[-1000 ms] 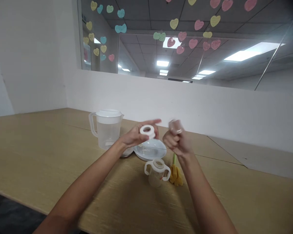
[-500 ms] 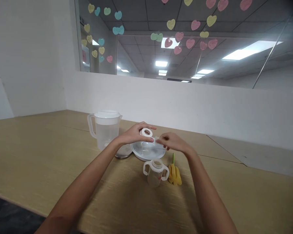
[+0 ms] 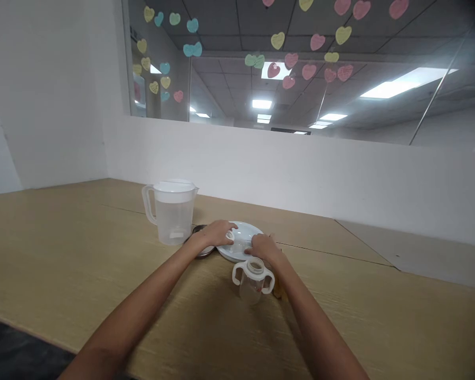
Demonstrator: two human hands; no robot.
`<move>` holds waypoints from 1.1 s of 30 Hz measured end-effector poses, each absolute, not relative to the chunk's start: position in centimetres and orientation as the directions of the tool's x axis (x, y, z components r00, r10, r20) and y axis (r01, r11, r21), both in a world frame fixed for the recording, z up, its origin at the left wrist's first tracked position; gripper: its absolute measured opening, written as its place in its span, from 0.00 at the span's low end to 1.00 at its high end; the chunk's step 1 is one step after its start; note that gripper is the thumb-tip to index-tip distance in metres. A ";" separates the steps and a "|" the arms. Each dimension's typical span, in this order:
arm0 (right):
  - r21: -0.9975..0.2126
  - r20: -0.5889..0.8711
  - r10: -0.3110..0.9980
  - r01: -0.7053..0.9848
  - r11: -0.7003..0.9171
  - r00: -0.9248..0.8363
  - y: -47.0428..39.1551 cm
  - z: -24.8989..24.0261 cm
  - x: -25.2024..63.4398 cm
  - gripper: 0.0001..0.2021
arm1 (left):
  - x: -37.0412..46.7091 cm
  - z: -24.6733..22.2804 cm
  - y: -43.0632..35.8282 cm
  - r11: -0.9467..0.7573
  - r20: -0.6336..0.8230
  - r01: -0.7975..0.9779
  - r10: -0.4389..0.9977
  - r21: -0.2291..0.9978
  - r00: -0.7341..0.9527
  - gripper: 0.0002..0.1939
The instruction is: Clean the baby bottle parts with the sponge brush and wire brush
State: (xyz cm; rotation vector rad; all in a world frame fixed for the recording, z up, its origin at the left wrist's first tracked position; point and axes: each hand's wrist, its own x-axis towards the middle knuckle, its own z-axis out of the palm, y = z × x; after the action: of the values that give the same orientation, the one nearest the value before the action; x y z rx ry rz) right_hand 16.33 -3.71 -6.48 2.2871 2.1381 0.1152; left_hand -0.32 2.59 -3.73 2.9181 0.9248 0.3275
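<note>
Pinching a small white plastic ring (image 3: 230, 235) between thumb and fingers, my left hand (image 3: 218, 232) is closed partway around it, at the left side of a shallow round white bowl (image 3: 250, 229). Part of the ring shows beside my thumb; my fingers cover the rest. My right hand (image 3: 263, 246) is at the right side of the same bowl, back upward, fingers curled down toward the middle. I cannot tell how far open that grip is or whether it has hold of anything, since the back of the hand hides most of the fingers. Between my hands, a clear see-through piece (image 3: 239, 246) shows in the bowl, its outline too faint to make out.

On the near side of the bowl, a clear bottle with two curved white handles (image 3: 251, 287) stands upright on the wood-toned table (image 3: 103, 264), its mouth uncovered. Just right of it, a yellow object (image 3: 277, 290) is mostly hidden by my right forearm (image 3: 312, 327). A flat round object with a metallic edge (image 3: 206, 254) lies left of the bowl. Farther left stands a tall translucent plastic pitcher with a white lid (image 3: 175, 217), handle to the left.
</note>
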 end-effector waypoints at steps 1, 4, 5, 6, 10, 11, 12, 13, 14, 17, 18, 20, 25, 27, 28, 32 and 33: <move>0.061 0.044 0.997 0.996 -0.069 0.066 -3.7 -6.5 16.3 0.19 | -0.3 -4.1 2.7 -0.809 0.159 0.580 0.588 0.094 0.793 0.26; 0.069 0.030 0.997 0.995 -0.067 0.065 -3.7 -6.4 16.2 0.19 | -0.2 -4.7 2.9 -0.792 0.113 0.608 0.610 0.055 0.785 0.26; 0.070 0.024 0.998 0.995 -0.066 0.065 -3.7 -6.4 16.2 0.19 | -0.2 -4.8 2.9 -0.790 0.099 0.611 0.613 0.052 0.784 0.26; 0.071 0.020 0.998 0.995 -0.065 0.064 -3.7 -6.4 16.1 0.19 | -0.1 -4.9 2.8 -0.787 0.087 0.615 0.617 0.047 0.782 0.27; 0.071 0.005 0.998 0.996 -0.058 0.057 -3.7 -6.4 16.2 0.19 | 0.0 -5.0 2.6 -0.770 0.056 0.638 0.638 0.026 0.768 0.28; 0.070 0.003 0.998 0.996 -0.057 0.057 -3.7 -6.4 16.2 0.19 | 0.1 -5.0 2.6 -0.764 0.053 0.644 0.644 0.020 0.763 0.28; 0.069 0.001 0.998 0.996 -0.058 0.058 -3.6 -6.5 16.2 0.19 | 0.1 -5.0 2.5 -0.759 0.050 0.651 0.651 0.015 0.757 0.28; 0.067 -0.001 0.998 0.996 -0.058 0.058 -3.6 -6.5 16.3 0.19 | 0.1 -5.0 2.5 -0.753 0.048 0.658 0.658 0.009 0.751 0.28; 0.063 -0.001 0.998 0.996 -0.057 0.057 -3.5 -6.5 16.3 0.19 | 0.2 -4.9 2.5 -0.747 0.048 0.665 0.664 0.002 0.746 0.28; 0.047 0.002 0.999 0.998 -0.053 0.053 -3.5 -6.5 16.4 0.18 | 0.3 -4.8 2.4 -0.733 0.056 0.680 0.678 -0.022 0.733 0.27; 0.040 0.004 0.999 0.998 -0.053 0.053 -3.4 -6.6 16.4 0.18 | 0.3 -4.8 2.4 -0.731 0.059 0.682 0.680 -0.029 0.731 0.27; 0.023 0.009 0.998 0.998 -0.058 0.058 -3.4 -6.6 16.4 0.19 | 0.3 -4.8 2.4 -0.727 0.062 0.685 0.683 -0.040 0.728 0.26; -0.057 0.049 0.997 0.997 -0.055 0.058 -3.6 -5.5 17.3 0.17 | 0.3 -4.9 2.6 -0.721 0.049 0.692 0.691 -0.036 0.722 0.25; -0.098 0.084 0.995 0.994 -0.053 0.061 -4.0 -4.6 18.1 0.17 | 0.3 -5.0 2.7 -0.720 0.042 0.694 0.692 -0.024 0.720 0.25; -0.118 0.103 0.993 0.992 -0.053 0.065 -4.3 -4.0 18.6 0.17 | 0.2 -5.0 2.7 -0.720 0.038 0.694 0.693 -0.017 0.720 0.26; -0.198 0.146 0.985 0.978 -0.066 0.096 -5.4 -2.6 21.2 0.19 | 0.1 -5.0 2.7 -0.720 0.025 0.694 0.694 0.009 0.719 0.27; -0.216 0.141 0.983 0.973 -0.082 0.115 -5.5 -2.5 22.0 0.19 | 0.1 -5.0 2.8 -0.720 0.022 0.694 0.694 0.013 0.720 0.27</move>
State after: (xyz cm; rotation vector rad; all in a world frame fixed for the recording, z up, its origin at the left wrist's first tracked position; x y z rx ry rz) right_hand 21.99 -5.52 -2.52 2.5208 2.2797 -0.0703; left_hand 0.13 2.76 -5.00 2.9094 1.1743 0.0397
